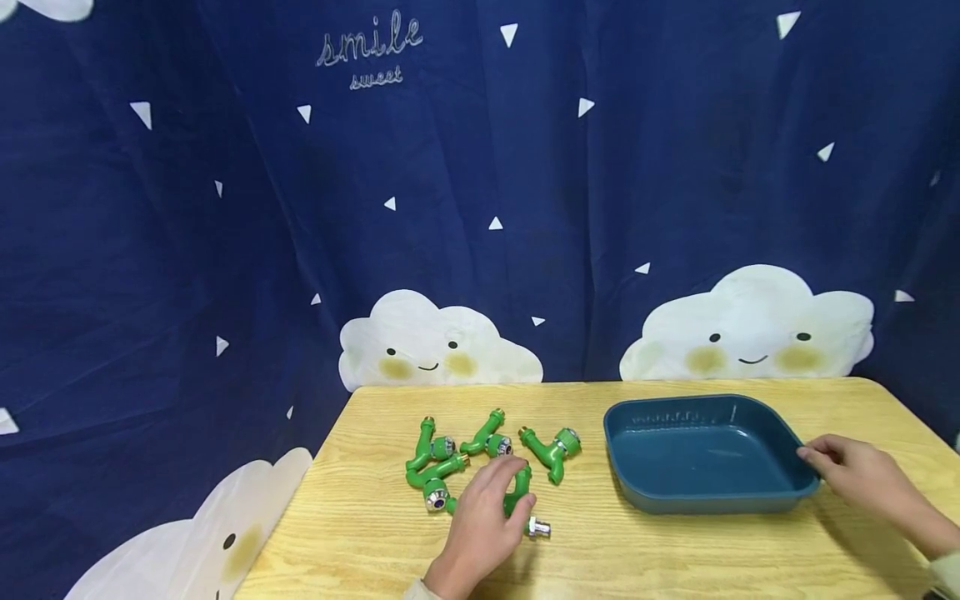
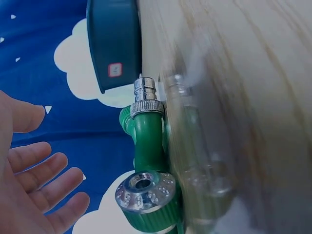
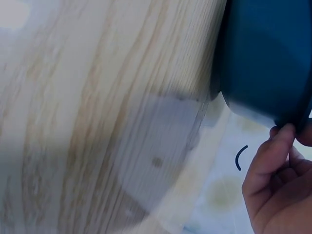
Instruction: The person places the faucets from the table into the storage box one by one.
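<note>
- The left hand (image 1: 486,518) has loose fingers and holds nothing; it is over a near green tap (image 1: 522,483)
- More green taps (image 1: 437,473) lie on the far side of that hand, on the left part of the wooden table (image 1: 352,554)
- The right hand (image 1: 870,479) pinches the right rim of the blue tray (image 1: 712,505), on the right
- The taps lie close, so one bump could push others
- A hard tug on the rim could make the tray slide or tip
- The left wrist view shows fingers apart from the tap, and a little label (image 2: 115,70) on the tray; the head view shows neither
</note>
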{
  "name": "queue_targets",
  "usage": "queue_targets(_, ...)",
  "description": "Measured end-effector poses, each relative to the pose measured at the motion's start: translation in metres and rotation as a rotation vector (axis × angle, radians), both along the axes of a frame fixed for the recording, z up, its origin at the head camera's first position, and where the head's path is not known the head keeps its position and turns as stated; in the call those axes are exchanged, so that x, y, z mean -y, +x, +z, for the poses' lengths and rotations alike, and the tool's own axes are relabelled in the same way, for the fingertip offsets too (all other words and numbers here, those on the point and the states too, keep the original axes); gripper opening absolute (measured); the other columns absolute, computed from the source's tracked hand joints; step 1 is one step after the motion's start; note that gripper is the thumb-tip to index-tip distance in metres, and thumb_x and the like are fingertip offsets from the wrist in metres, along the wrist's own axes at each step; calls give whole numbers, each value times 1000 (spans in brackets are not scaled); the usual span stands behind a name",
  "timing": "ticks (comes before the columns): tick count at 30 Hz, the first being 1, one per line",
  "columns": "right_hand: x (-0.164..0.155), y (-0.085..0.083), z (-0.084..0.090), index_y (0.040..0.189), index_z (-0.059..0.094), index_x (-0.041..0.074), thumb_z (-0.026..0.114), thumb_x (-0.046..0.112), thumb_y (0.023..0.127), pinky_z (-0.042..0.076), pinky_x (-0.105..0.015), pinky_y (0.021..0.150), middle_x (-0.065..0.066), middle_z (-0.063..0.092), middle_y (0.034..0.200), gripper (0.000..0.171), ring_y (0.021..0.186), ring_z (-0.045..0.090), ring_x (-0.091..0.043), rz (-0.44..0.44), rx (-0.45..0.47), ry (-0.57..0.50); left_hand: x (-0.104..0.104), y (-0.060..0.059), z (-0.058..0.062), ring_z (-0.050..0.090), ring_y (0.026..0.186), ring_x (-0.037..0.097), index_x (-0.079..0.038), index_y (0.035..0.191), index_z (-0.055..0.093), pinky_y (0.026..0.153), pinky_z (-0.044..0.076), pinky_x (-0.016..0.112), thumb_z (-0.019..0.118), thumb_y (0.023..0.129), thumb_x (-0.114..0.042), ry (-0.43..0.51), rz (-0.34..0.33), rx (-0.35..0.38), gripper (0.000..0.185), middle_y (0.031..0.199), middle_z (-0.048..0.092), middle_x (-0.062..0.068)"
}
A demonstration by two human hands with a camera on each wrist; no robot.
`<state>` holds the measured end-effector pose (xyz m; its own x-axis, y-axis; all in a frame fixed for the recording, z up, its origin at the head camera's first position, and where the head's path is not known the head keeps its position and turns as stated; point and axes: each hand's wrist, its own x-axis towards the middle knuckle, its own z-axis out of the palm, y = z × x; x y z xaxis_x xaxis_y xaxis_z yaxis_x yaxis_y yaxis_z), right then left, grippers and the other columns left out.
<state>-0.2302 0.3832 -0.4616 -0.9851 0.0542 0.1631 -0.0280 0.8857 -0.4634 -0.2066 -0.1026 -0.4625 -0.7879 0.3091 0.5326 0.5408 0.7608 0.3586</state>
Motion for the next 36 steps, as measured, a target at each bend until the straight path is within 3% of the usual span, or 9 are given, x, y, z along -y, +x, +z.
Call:
queue_targets(3, 3, 0, 0, 104, 67, -7, 50, 27, 103, 35, -25, 55, -1, 61, 76, 38, 59, 43, -2, 7, 14, -11, 0, 0, 1, 64, 119, 22, -11, 127, 64, 96, 55, 40, 69, 90, -25, -3, -3, 2, 39, 129, 66, 4)
queue_targets(12, 14, 3, 0, 110, 62, -7, 45, 28, 106, 39, -26, 48, 2, 50, 63, 40, 50, 46, -7, 44, 105, -132, -1, 0, 3, 63, 120, 22, -12, 127, 63, 98, 55, 40, 68, 90, -26, -7, 8, 9, 40, 129, 66, 3)
queue_targets(27, 28, 2, 0, 116, 57, -10, 40, 24, 108, 44, -27, 48, -1, 52, 68, 40, 50, 47, -8, 89, 205, -277, 0, 1, 0, 64, 119, 22, -12, 127, 64, 98, 54, 40, 69, 90, -25, -12, 3, -8, 40, 128, 66, 4)
queue_targets(36, 37, -1, -5, 113, 58, -8, 44, 25, 107, 42, -27, 46, 2, 50, 64, 37, 47, 45, -8, 100, 158, -288, 2, 0, -1, 63, 121, 23, -11, 128, 63, 100, 53, 41, 69, 90, -25, -6, 5, -1, 41, 130, 66, 5)
